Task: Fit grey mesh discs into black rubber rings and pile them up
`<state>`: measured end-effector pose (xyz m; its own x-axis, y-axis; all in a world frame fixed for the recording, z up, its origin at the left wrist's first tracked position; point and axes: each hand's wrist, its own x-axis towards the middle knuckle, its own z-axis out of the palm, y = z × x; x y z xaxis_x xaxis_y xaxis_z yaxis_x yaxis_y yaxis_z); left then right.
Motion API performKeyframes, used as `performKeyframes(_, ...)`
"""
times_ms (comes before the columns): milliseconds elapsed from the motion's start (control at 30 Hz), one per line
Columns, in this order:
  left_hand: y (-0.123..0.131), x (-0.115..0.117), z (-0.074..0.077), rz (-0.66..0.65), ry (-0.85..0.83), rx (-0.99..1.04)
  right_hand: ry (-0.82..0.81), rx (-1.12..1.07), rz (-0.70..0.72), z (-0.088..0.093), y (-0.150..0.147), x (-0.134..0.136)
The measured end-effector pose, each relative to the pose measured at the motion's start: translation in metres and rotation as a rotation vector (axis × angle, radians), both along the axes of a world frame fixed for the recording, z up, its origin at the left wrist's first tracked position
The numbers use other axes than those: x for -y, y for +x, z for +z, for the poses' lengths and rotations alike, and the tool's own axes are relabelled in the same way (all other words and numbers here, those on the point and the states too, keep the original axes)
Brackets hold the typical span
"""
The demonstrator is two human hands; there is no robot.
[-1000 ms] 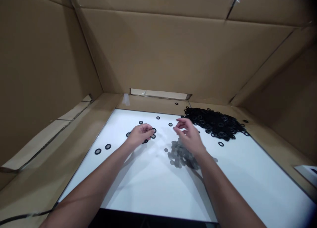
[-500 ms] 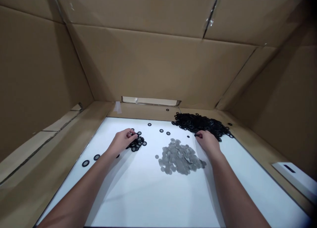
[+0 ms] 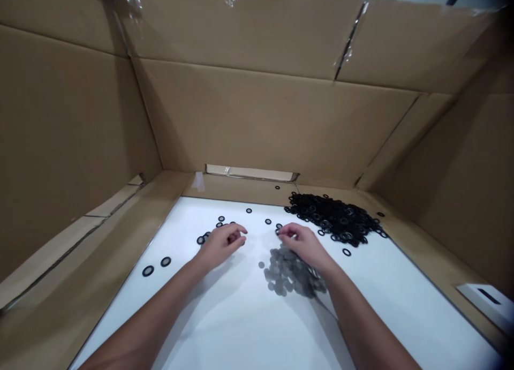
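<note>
Reaching out over a white bench (image 3: 201, 316), both hands hover near its far side, with open white surface stretching back toward the wrists. At the far left, the bench meets a cardboard ledge (image 3: 120, 220), and two loose black rings (image 3: 148, 271) lie just inside that edge, well left of the left grip (image 3: 221, 245). That grip is curled, its fingertips drawn loosely together; whether it pinches anything cannot be told. A thin scatter of small black rings (image 3: 221, 218) lies just ahead of it and to its left, with the nearest almost at its outer side.

A narrow strip of bare bench separates the two hands. The right grip (image 3: 303, 242) is also curled, its fingertips close to a lone black ring, and it cannot be told whether it is holding one. A pile of grey discs (image 3: 287, 273) lies directly beneath and just in front of this grip, partly hidden by it. Ahead and to the right, a heap of black rings (image 3: 333, 217) spills across the far corner of the bench onto the cardboard. Farther right, a white box (image 3: 488, 300) with a dark slot sits on the ledge, and cardboard walls (image 3: 241, 123) rise behind everything.
</note>
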<state>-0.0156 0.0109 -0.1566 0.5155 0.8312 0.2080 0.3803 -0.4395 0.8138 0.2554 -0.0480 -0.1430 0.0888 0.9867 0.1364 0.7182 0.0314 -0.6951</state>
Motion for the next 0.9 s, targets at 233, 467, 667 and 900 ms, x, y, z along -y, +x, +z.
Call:
performKeyframes(233,0.012,0.01,-0.002,-0.127,-0.07,0.071,-0.052,-0.126,0.243,-0.014,-0.056,0.004)
performKeyframes(467,0.008,0.005,-0.002,0.004,-0.049,0.075,-0.026,0.168,0.257,-0.005,-0.038,0.032)
performKeyframes(667,0.008,0.006,-0.002,-0.021,-0.038,0.05,0.055,0.445,0.422,-0.014,-0.068,0.081)
performKeyframes(900,0.007,0.005,-0.005,-0.066,0.004,0.025,0.058,0.384,0.635,-0.019,-0.082,0.122)
